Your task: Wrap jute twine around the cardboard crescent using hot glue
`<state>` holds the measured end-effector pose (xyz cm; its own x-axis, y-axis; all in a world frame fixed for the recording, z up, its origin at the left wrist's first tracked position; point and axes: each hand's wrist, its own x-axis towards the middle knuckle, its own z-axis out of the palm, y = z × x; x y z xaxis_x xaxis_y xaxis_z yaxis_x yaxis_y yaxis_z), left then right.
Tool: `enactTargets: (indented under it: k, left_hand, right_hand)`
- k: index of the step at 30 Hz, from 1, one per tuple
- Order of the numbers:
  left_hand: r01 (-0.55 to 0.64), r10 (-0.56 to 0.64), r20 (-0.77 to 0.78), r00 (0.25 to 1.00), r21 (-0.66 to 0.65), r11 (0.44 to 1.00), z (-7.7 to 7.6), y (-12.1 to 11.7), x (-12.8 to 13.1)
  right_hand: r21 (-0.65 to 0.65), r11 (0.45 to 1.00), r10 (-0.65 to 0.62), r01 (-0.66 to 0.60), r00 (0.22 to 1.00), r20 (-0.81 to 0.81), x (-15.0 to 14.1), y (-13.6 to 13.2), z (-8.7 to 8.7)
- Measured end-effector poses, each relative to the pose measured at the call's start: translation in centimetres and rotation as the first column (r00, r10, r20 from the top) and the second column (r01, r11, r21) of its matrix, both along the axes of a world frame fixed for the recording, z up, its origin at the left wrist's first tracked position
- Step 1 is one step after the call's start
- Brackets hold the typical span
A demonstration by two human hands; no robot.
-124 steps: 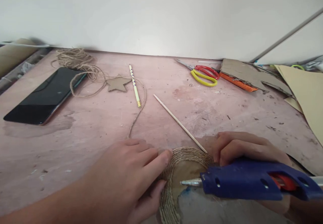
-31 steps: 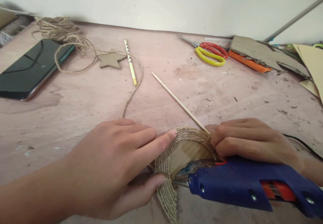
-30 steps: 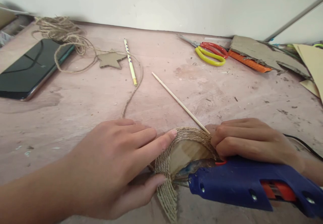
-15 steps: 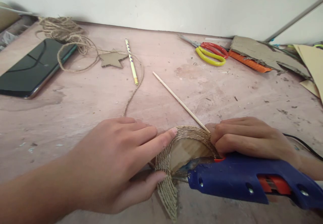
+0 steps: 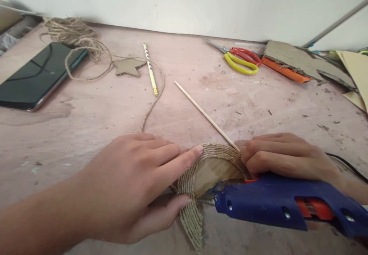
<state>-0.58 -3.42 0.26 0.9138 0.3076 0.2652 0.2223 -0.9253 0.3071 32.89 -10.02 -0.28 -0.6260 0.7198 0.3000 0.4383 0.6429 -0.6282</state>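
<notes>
My left hand (image 5: 138, 182) holds a crescent shape (image 5: 188, 184) covered in rows of jute twine, with the forefinger along its upper curve and the thumb on its inner edge lower down. My right hand (image 5: 283, 157) is curled round a blue glue gun (image 5: 264, 203) lying on its side; the handle and trigger are mostly hidden. The gun's metal nozzle points left and meets the crescent's inner edge near my left thumb. A strand of twine (image 5: 146, 119) runs from behind my left hand up the table. A thin wooden stick (image 5: 205, 114) lies with its near end at the crescent's top.
At the back left are a bundle of twine (image 5: 67, 31), a phone (image 5: 37, 75) and a cardboard star (image 5: 129, 67). A patterned pencil (image 5: 150, 71) lies beside the star. Scissors (image 5: 241, 61) and cardboard scraps (image 5: 296, 58) sit at the back right, before a white wall (image 5: 184, 6).
</notes>
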Motion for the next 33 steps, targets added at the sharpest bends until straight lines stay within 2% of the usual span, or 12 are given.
enactTargets:
  k: [13,21,33]
  left_hand:
    - [-0.002,0.003,0.027,1.000,-0.032,0.999,-0.40,-0.10,0.23]
    - [0.007,-0.008,-0.009,1.000,-0.029,1.000,0.30,-0.09,0.34]
    - [0.001,0.000,0.024,1.000,-0.043,0.999,-0.30,-0.12,0.12]
  right_hand:
    - [-0.020,1.000,-0.008,0.008,1.000,-0.019,-0.04,0.03,0.01]
    - [-0.020,1.000,-0.018,0.018,1.000,0.007,0.08,-0.07,0.24]
    - [0.008,0.999,-0.039,0.039,0.999,-0.001,0.21,-0.03,-0.04]
